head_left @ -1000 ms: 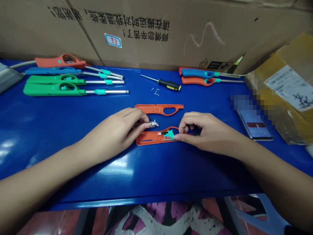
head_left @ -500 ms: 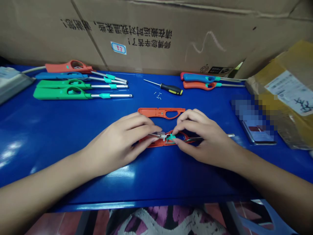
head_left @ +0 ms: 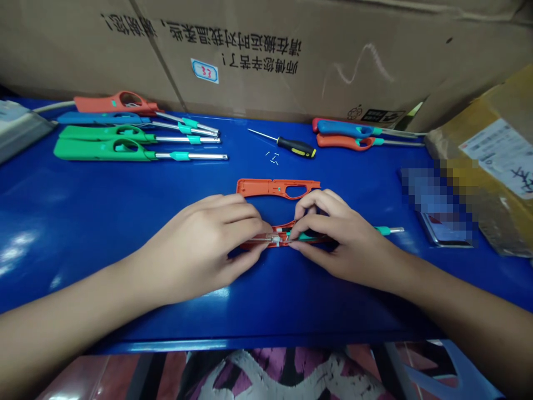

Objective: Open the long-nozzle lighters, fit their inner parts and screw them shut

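Observation:
An opened orange gas lighter point(head_left: 283, 235) lies between my hands, its inner parts exposed and its metal barrel point(head_left: 397, 229) reaching out past my right hand. My left hand point(head_left: 216, 239) is closed on a clear fuel tank point(head_left: 260, 238) in the left part of the casing. At the tank's right end sits a white fitting point(head_left: 276, 240). My right hand point(head_left: 345, 239) pinches thumb and forefinger together beside this fitting; what they hold is too small to name. A teal trigger part point(head_left: 306, 237) shows under the right fingers. The other orange casing half point(head_left: 260, 187) lies just behind, inner side up.
A screwdriver point(head_left: 295, 147) and several small screws point(head_left: 272, 158) lie behind the casing. Assembled lighters point(head_left: 104, 150) are grouped at left, others point(head_left: 339, 141) at right. A phone point(head_left: 447, 228), a taped parcel point(head_left: 491, 150) and a cardboard box point(head_left: 250, 33) border the blue table.
My right fingers have shifted from the teal part slightly left to the white fitting. The tank now sits lower in the casing under my left hand. The view has tilted slightly.

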`<move>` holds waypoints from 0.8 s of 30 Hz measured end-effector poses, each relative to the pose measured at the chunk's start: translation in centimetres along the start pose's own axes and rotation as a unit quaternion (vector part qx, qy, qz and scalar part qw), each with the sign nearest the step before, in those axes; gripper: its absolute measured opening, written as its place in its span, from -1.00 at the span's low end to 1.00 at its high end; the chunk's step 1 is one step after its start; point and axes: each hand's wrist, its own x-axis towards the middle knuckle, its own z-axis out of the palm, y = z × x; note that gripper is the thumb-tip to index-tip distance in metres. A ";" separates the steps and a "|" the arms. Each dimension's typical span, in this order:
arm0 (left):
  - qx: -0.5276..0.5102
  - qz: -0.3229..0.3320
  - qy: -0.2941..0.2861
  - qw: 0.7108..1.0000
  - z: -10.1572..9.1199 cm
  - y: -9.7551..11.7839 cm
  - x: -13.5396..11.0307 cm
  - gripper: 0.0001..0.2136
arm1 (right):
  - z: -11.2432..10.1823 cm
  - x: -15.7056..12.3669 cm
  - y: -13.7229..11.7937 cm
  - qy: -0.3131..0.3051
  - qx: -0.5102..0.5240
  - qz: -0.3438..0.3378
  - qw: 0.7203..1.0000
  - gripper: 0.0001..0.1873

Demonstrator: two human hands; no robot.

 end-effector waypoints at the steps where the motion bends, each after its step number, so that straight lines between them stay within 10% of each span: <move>1: -0.005 -0.001 0.002 1.000 0.1 0.0 0.0 -0.82 | 0.0 0.0 0.0 -0.001 0.010 0.005 1.000 -0.94; 24: -0.053 -0.052 0.006 0.997 0.0 0.6 0.4 -0.83 | 0.0 0.1 0.0 0.016 0.067 0.004 0.998 -0.94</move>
